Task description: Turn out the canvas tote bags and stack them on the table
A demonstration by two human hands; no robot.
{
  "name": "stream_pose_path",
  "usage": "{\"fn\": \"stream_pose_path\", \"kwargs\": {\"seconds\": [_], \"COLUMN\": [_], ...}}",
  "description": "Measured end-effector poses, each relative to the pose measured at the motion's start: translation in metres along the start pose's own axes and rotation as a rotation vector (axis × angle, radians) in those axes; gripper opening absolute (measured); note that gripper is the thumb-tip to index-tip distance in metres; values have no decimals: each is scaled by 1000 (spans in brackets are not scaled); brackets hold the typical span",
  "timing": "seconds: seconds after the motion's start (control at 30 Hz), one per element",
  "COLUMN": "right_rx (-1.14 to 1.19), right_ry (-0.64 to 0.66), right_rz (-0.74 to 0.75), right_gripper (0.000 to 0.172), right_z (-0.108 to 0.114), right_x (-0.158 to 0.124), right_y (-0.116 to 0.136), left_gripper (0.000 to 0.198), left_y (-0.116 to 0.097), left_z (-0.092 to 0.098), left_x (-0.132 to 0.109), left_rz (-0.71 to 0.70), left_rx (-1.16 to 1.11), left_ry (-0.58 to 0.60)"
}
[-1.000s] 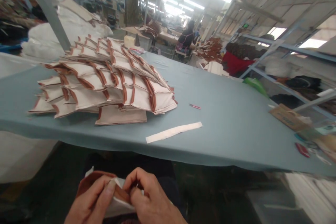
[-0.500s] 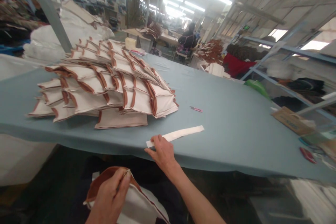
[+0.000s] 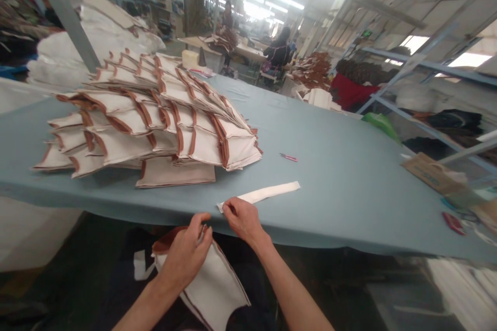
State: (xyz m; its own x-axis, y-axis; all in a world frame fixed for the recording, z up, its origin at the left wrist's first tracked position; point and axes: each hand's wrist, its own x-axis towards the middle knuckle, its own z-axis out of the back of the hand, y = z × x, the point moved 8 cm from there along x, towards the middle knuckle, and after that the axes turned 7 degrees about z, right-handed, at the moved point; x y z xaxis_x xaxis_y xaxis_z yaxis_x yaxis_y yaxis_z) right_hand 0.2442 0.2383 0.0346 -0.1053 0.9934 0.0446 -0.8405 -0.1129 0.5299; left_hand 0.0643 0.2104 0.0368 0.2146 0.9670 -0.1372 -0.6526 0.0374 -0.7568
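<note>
My left hand (image 3: 189,252) is closed at the top edge of a cream sewn fabric piece (image 3: 217,282) with brown lining, which hangs over my lap below the table edge. Its index finger sticks up, and the fingers hide most of the grip. My right hand (image 3: 244,220) pinches the near end of a long white strip (image 3: 272,192). The rest of that strip lies on the blue-grey cloth of the table (image 3: 341,186). Both hands are close together at the table's front edge.
A big pile of cream pieces with brown edges (image 3: 163,119) covers the table's left side. Small pink-handled thread snips (image 3: 289,157) lie beyond the strip. At the right stand a cardboard box (image 3: 433,173) and shelves (image 3: 423,108). A person (image 3: 278,51) sits farther back.
My left hand has risen and moved right, towards my right hand, bringing the fabric piece along. My right fingers have closed on the strip's near end, which is now slightly lifted and bent.
</note>
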Motion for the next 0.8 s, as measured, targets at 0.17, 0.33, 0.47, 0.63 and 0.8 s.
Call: {"fn": "stream_pose_path", "kwargs": {"seconds": [0.17,0.33,0.47,0.63,0.8], "right_rx": [57,105,128,146,165], "right_ry": [-1,5,3,-11,-6], "right_rz": [-13,-28,-52,-77,-82], "right_gripper": [15,14,17,22,22], "right_z": [1,1,1,1,2], "right_x": [0,0,1,3,4], "right_y": [-3,-5,-8,-11,-14], "left_gripper": [35,43,43,43,33], "left_y": [-6,-6,1,9,8], "left_z": [-26,-39,-44,-42,-34], "left_x": [19,29,29,24,21], "left_rz": [-19,-32,-32,-80,-87], "left_rx": [72,161,229,273,294], "left_ry": [64,82,90,98,58]}}
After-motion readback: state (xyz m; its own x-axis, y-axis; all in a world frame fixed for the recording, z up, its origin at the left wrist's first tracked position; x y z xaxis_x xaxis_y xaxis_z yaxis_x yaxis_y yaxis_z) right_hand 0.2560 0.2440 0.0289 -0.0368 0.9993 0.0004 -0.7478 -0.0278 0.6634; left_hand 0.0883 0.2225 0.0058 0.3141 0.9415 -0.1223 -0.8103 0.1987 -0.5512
